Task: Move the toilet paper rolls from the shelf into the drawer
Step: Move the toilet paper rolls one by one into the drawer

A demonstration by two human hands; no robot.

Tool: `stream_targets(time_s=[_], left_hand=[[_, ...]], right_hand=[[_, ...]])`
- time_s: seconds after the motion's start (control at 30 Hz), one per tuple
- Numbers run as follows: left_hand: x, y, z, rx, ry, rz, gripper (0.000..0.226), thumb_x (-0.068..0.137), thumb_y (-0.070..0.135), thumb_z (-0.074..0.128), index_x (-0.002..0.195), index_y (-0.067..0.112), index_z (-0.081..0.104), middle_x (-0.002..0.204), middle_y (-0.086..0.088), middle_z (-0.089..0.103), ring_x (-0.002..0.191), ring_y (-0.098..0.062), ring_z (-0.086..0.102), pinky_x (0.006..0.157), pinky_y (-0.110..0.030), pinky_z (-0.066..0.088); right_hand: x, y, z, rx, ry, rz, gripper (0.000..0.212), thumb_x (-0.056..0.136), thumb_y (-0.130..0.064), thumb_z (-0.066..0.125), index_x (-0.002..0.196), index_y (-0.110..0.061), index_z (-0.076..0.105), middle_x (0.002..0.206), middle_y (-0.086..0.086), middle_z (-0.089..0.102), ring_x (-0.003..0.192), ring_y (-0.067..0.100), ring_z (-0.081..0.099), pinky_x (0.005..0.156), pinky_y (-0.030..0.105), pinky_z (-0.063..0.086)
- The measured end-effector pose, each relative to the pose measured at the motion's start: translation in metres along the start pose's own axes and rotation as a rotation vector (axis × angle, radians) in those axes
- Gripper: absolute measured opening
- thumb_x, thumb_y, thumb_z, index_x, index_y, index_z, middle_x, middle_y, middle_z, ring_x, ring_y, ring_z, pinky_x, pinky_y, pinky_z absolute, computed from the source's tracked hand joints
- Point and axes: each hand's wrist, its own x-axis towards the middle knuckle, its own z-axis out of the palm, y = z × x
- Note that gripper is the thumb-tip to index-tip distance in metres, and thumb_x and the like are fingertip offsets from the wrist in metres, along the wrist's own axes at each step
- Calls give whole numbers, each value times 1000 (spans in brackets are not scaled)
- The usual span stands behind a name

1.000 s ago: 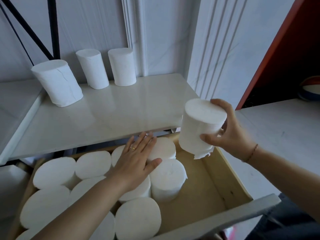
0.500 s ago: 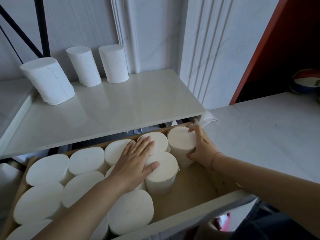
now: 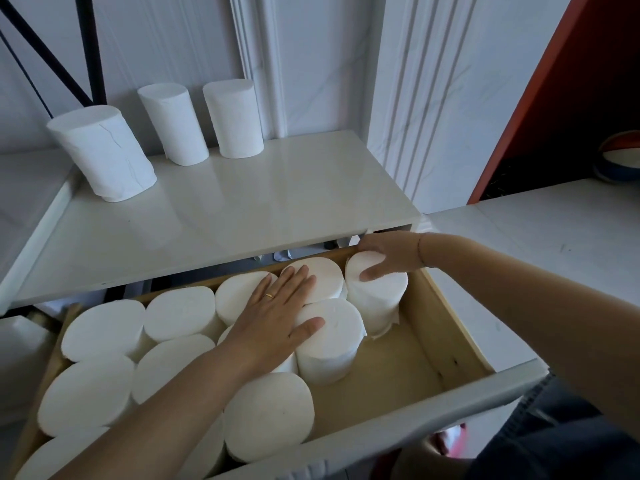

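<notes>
Three white toilet paper rolls stand on the white shelf (image 3: 242, 209): a wide one (image 3: 104, 154) at the left and two slimmer ones (image 3: 175, 124) (image 3: 233, 119) against the wall. Below it the wooden drawer (image 3: 446, 327) is pulled out, with several upright rolls packed into its left and middle. My left hand (image 3: 277, 315) lies flat with straight fingers on the tops of the middle rolls. My right hand (image 3: 388, 254) grips the top of one roll (image 3: 377, 299) that stands in the drawer's back right corner.
The drawer's right part shows bare wooden bottom (image 3: 398, 372). Its white front panel (image 3: 450, 400) is nearest me. A white counter (image 3: 540, 244) runs to the right, with a red panel (image 3: 530, 95) and a ball (image 3: 621, 157) behind it. Black metal bars (image 3: 86, 46) cross the upper left.
My right hand has carried the roll from above the drawer's edge down into the back right corner and still grips it. The left hand stays flat on the rolls.
</notes>
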Motion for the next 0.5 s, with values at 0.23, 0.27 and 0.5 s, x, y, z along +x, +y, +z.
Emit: stream_targets(time_s=[0.23,0.27,0.5], left_hand=[[-1,-6,3,44,18,18,65,93,55,21,147,28,-5,155,12,-14,140,-4,-20,116,-32,-10],[-1,-6,4,48,23,20,65,93,55,21,147,28,-4,156,11,-14,140,-4,-19,116,-32,-10],[-2,-6,7,66,14,7,72,84,64,2,146,29,-8,154,12,-18,139,-4,-23,115,-32,-13]], right_hand=[[-5,-2,-9,-164,-346,58,63,84,-60,56,139,-33,43,134,-1,55,109,25,65,85,31,56],[-9,-1,-9,-141,-399,100,60,85,-60,55,136,-30,45,128,1,60,100,24,70,77,26,56],[-44,-2,22,174,-808,198,48,94,-50,47,130,-18,51,107,-7,66,93,11,69,90,30,55]])
